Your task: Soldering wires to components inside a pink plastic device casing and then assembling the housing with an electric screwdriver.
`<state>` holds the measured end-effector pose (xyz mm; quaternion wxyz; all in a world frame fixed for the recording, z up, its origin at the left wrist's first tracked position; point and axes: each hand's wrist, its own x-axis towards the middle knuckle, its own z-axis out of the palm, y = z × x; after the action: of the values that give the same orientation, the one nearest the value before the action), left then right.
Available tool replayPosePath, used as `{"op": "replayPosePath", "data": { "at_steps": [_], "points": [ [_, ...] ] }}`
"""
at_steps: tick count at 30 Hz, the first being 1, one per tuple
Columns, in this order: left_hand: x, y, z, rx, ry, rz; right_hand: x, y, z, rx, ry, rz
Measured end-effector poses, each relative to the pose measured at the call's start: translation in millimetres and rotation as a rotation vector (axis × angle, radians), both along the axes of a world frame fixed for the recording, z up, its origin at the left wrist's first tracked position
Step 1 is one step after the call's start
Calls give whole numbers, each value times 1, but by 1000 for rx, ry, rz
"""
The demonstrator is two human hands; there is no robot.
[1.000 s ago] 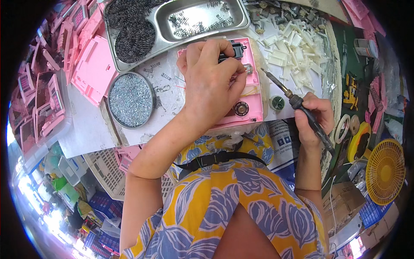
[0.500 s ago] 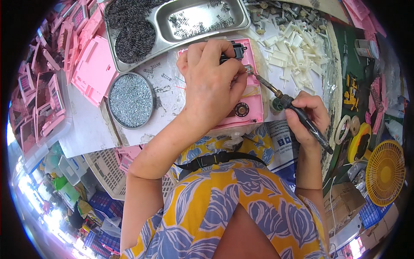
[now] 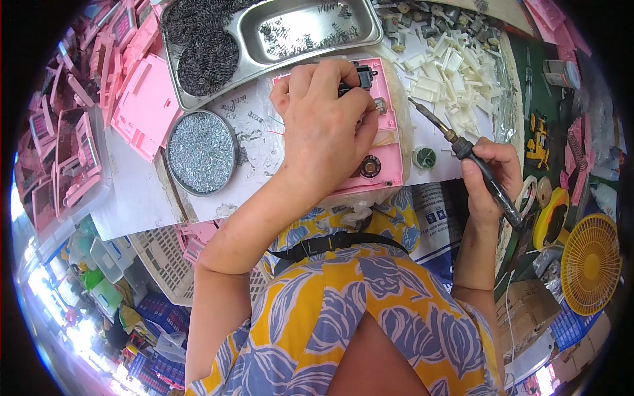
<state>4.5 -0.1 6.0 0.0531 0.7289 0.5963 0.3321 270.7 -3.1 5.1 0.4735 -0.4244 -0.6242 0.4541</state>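
Observation:
My right hand (image 3: 490, 178) grips the dark handle of a soldering iron (image 3: 463, 149), whose tip points up and left, apart from the work. Under my left hand (image 3: 323, 125) lies a pink plastic housing (image 3: 389, 158) on a clear plastic bag. The fingers of that hand are bent and pressed together over the housing; what they pinch is hidden. Beside the fingertips are a black part (image 3: 365, 77) and a small metal piece (image 3: 380, 105) in the housing. A round dark speaker-like disc (image 3: 370, 166) sits in its near part. Thin red and green wires show left of my left hand.
A steel tray (image 3: 247, 59) of dark springs stands at the back, with a round tin of screws (image 3: 201, 153) near it. White plastic parts (image 3: 452, 79) lie to the right, a small green reel (image 3: 424, 157) nearer. Pink casings (image 3: 142, 109) pile up left; a yellow fan (image 3: 590, 264) is far right.
My right hand has drawn the soldering iron to the right, so its tip has left the metal piece in the housing. My left hand stays almost in place.

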Motion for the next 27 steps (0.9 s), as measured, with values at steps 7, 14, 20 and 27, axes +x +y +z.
{"op": "replayPosePath", "data": {
  "at_steps": [7, 14, 20, 27],
  "points": [
    [2, 0, 1, -9, 21, 2, -4, 2, 1, -3, -23, 44],
    [4, 1, 1, -55, 2, 3, -6, 5, -2, 26, -21, 66],
    [10, 5, 6, -38, 90, 26, -10, 5, -5, -12, -37, 62],
    [12, 7, 7, -34, 84, 38, -13, 8, -5, -33, -28, 89]
  ]
}}
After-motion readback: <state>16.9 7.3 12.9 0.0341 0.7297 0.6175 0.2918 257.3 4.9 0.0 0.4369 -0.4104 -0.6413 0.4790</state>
